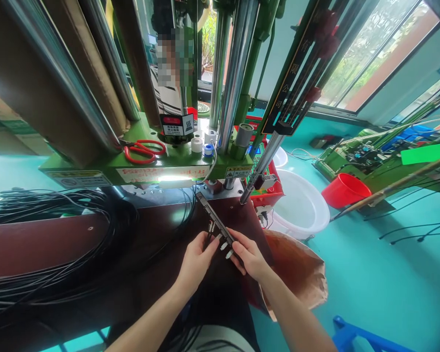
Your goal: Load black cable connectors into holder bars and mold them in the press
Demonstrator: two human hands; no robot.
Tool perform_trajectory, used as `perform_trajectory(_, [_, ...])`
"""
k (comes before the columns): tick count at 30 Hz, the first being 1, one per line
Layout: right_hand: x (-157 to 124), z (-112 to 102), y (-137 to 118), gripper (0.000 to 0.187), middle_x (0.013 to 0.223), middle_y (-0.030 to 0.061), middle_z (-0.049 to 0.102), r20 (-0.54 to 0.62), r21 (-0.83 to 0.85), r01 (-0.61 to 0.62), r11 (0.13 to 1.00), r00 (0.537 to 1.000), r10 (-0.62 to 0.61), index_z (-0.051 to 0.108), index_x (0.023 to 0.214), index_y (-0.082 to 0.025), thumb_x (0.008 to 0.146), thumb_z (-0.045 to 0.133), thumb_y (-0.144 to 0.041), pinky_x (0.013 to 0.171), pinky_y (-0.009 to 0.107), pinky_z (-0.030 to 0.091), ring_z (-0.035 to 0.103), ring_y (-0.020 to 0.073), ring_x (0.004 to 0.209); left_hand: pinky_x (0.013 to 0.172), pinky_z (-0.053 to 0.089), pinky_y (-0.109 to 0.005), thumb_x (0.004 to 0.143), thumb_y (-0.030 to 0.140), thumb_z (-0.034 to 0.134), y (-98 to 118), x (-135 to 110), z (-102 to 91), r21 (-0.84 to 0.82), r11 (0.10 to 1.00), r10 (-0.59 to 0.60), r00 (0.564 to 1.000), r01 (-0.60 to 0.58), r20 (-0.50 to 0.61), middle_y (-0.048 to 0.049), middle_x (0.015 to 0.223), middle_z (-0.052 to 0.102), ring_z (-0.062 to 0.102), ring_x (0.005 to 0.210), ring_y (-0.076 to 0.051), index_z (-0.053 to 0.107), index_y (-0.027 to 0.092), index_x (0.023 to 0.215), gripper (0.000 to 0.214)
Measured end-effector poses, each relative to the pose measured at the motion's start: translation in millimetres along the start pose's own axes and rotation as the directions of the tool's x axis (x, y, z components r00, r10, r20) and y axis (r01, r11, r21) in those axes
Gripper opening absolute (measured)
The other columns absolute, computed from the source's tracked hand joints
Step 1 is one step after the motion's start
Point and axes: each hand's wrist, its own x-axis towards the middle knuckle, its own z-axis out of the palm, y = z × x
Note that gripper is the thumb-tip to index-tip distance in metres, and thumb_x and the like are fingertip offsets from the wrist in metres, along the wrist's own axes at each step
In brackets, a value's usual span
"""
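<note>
A long dark bar (pixel 215 215), narrow and slotted, is held slantwise above the brown tabletop. My right hand (pixel 249 253) is closed on its near end, thumb on top. My left hand (pixel 198 256) pinches small silver cable plugs (pixel 211 228) against the bar's left side; black leads run into the fingers. Other silver plugs (pixel 225 246) stick out of the bar between my hands. The palms hide part of the cables. Thin black cables (pixel 185 208) trail over the table behind my left hand.
A green press (pixel 220 166) with steel columns stands ahead, red-handled scissors (pixel 144 151) on its bed. Coiled black cables (pixel 105 215) lie left. To the right are a paper sack (pixel 296 274), a white tub (pixel 304 203) and a red bucket (pixel 346 190). Behind the press is another person (pixel 166 98).
</note>
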Motion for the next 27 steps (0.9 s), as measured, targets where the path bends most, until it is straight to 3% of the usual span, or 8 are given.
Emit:
perform_trajectory(7, [1.8,-2.2,2.2,0.056,0.049,-0.0061,0.044,0.012,0.01,0.002,1.0,1.0,-0.002,0.045,0.13,-0.014,0.084,0.051,-0.044,0.027,0.014,0.023,0.032,0.0032,0.031,0.039,0.027,-0.019,0.065,0.045,0.066,0.9,2.5,-1.0,0.097,0.991,0.097,0.995,-0.096,-0.005,0.005,0.047,0.045,0.037,0.041,-0.007,0.054,0.016,0.065,0.031])
perform_trajectory(11, [1.6,1.4,2.7,0.057,0.045,-0.0086,0.04,-0.005,-0.099,0.016,0.995,1.0,-0.017,0.042,0.132,-0.014,0.085,0.049,-0.044,0.028,0.014,0.025,0.033,0.0035,0.032,0.042,0.031,-0.02,0.066,0.045,0.065,-0.4,3.8,-0.9,0.114,0.985,0.134,0.991,-0.131,-0.02,0.0031,0.051,0.05,0.041,0.044,-0.008,0.055,0.015,0.066,0.032])
perform_trajectory(15, [1.8,4.4,3.5,0.056,0.047,-0.0082,0.042,0.0,-0.13,-0.007,0.992,1.0,0.007,0.042,0.133,-0.015,0.085,0.049,-0.044,0.028,0.013,0.025,0.034,0.0031,0.032,0.041,0.029,-0.019,0.072,0.047,0.059,1.1,8.6,-7.4,0.137,0.979,0.151,0.988,-0.15,-0.003,0.005,0.049,0.043,0.037,0.043,-0.007,0.055,0.015,0.069,0.033])
perform_trajectory(19, [2.5,2.0,4.1,0.057,0.048,-0.0071,0.044,-0.051,-0.014,-0.012,1.0,0.999,0.011,0.044,0.13,-0.013,0.084,0.051,-0.045,0.027,0.014,0.023,0.031,0.0025,0.031,0.035,0.02,-0.016,0.08,0.05,0.046,9.6,12.3,-17.9,0.002,0.986,0.165,0.981,-0.165,-0.105,0.0089,0.047,0.034,0.027,0.038,-0.005,0.052,0.018,0.087,0.033])
perform_trajectory(21, [2.7,-0.2,4.0,0.06,0.048,-0.0072,0.044,-0.077,0.051,-0.01,0.999,0.997,0.014,0.041,0.131,-0.013,0.083,0.053,-0.045,0.027,0.013,0.023,0.03,0.0022,0.03,0.032,0.014,-0.015,0.08,0.05,0.046,13.0,11.9,-20.3,-0.027,0.993,0.111,0.989,-0.114,-0.1,0.0108,0.045,0.03,0.02,0.035,-0.005,0.047,0.021,0.087,0.031])
perform_trajectory(25, [2.1,-2.9,3.6,0.061,0.047,-0.0076,0.043,-0.055,0.108,-0.015,0.994,0.998,0.021,0.041,0.131,-0.012,0.082,0.055,-0.044,0.027,0.012,0.023,0.03,0.002,0.031,0.031,0.01,-0.014,0.073,0.047,0.055,13.8,10.3,-17.1,-0.024,0.996,-0.086,0.993,0.088,0.077,0.0119,0.042,0.028,0.016,0.034,-0.003,0.044,0.02,0.075,0.03])
perform_trajectory(27, [1.6,-3.0,3.0,0.059,0.048,-0.007,0.043,-0.032,0.097,-0.009,0.995,0.999,0.012,0.043,0.13,-0.012,0.082,0.056,-0.044,0.026,0.012,0.024,0.031,0.0023,0.032,0.032,0.01,-0.015,0.071,0.046,0.057,13.0,10.7,-14.8,-0.051,0.99,-0.129,0.986,0.135,0.108,0.0125,0.04,0.025,0.015,0.034,-0.002,0.046,0.018,0.073,0.03])
